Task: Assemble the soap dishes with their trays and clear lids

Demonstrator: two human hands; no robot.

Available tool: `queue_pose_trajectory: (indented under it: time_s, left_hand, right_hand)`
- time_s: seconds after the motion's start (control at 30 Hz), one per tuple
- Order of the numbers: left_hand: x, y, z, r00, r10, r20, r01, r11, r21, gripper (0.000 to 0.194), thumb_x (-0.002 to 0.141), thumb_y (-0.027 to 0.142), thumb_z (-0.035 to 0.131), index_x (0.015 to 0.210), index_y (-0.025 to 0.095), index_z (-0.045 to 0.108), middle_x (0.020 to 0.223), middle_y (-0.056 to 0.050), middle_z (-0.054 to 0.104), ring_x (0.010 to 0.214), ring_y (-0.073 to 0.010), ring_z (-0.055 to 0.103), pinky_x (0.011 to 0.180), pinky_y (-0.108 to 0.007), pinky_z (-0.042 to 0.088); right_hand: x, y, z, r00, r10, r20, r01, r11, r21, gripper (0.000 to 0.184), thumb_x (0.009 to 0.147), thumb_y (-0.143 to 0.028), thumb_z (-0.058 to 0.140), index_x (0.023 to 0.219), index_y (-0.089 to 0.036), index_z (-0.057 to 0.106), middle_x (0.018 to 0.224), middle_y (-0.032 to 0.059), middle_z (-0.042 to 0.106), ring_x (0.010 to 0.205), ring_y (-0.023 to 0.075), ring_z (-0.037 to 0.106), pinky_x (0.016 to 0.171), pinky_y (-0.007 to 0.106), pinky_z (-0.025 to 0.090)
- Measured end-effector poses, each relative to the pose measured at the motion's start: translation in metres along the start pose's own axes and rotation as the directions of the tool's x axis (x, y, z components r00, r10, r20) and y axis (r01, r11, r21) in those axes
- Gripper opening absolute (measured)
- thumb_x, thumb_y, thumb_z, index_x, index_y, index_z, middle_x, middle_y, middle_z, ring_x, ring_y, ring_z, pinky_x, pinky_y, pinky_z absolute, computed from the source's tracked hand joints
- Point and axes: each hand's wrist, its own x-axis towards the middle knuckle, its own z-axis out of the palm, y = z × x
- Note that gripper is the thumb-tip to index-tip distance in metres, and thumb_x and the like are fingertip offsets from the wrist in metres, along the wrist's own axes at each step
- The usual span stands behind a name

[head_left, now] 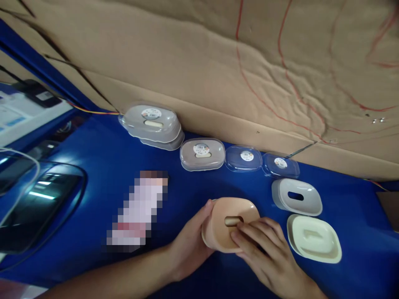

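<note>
A peach oval plastic dish (222, 211) with a slot in its middle, which looks like a soap dish, is held up over the blue table in front of me. My left hand (198, 232) grips its left side, fingers partly hidden behind it. The fingertips of my right hand (271, 253) press on its top beside the slot and hold its right edge; the thumb is hidden. To the right lie a grey dish (282, 203) with a similar slot and a pale cream dish (333, 249), both on the table.
Clear labelled lids (235, 164) line the back. Left of them stand a lidded pale dish (187, 160) and a lidded stack (162, 135). A blurred-out phone-shaped object (140, 207) lies left of my hands. A dark glossy device (40, 207) and cables are farther left. Cardboard (174, 54) walls the back.
</note>
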Motion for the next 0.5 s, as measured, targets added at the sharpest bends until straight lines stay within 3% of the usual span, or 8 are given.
queue_pose_trajectory:
  time_s: [0.13, 0.27, 0.37, 0.43, 0.5]
  left_hand:
    - [-0.001, -0.003, -0.003, 1.000, 0.015, -0.025, -0.015, 1.000, 0.021, 0.060, 0.098, 0.061, 0.063, 0.135, 0.016, 0.074, 0.140, -0.015, 0.075, 0.141, -0.0350, 0.061, 0.114, -0.043, 0.047]
    - [-0.002, -0.001, -0.003, 0.994, 0.058, -0.095, -0.052, 0.997, 0.062, 0.052, 0.090, 0.043, 0.079, 0.134, 0.017, 0.074, 0.133, -0.015, 0.078, 0.130, -0.0343, 0.068, 0.107, -0.041, 0.051]
    - [-0.002, 0.003, 0.000, 0.991, 0.047, -0.128, -0.037, 0.996, 0.078, 0.048, 0.091, 0.036, 0.076, 0.133, 0.013, 0.075, 0.133, -0.017, 0.078, 0.131, -0.0353, 0.067, 0.109, -0.042, 0.050]
    - [-0.001, 0.004, 0.001, 0.987, 0.040, -0.156, -0.028, 0.997, 0.077, 0.047, 0.091, 0.036, 0.073, 0.132, 0.011, 0.075, 0.134, -0.017, 0.077, 0.132, -0.0358, 0.066, 0.111, -0.042, 0.049]
    - [0.000, 0.004, 0.001, 0.980, 0.036, -0.195, -0.021, 0.997, 0.075, 0.046, 0.091, 0.035, 0.073, 0.131, 0.012, 0.075, 0.131, -0.016, 0.079, 0.131, -0.0353, 0.068, 0.111, -0.043, 0.049]
  right_hand:
    - [-0.003, -0.001, 0.008, 1.000, -0.006, 0.026, 0.006, 1.000, 0.003, 0.036, 0.104, -0.010, 0.057, 0.137, -0.020, 0.068, 0.124, 0.0067, 0.080, 0.112, 0.0234, 0.070, 0.105, 0.041, 0.046]
    - [-0.012, 0.000, 0.017, 0.997, 0.002, 0.079, 0.003, 0.999, -0.054, 0.054, 0.103, -0.004, 0.050, 0.153, -0.021, 0.057, 0.135, 0.0075, 0.076, 0.123, 0.0265, 0.068, 0.109, 0.045, 0.046]
    - [-0.012, 0.009, 0.015, 0.998, -0.024, 0.062, 0.022, 0.999, 0.037, 0.052, 0.110, -0.026, 0.050, 0.162, -0.022, 0.046, 0.135, 0.0103, 0.075, 0.126, 0.0275, 0.068, 0.106, 0.043, 0.053]
    - [-0.006, 0.021, 0.011, 0.998, 0.056, 0.018, -0.058, 0.992, 0.115, 0.054, 0.114, -0.038, 0.041, 0.166, -0.024, 0.039, 0.139, 0.0119, 0.072, 0.130, 0.0276, 0.067, 0.105, 0.042, 0.056]
    - [0.005, 0.036, 0.009, 0.971, 0.240, -0.024, -0.236, 0.965, 0.112, 0.054, 0.114, -0.034, 0.036, 0.168, -0.027, 0.034, 0.151, 0.0119, 0.064, 0.141, 0.0276, 0.060, 0.112, 0.046, 0.054]
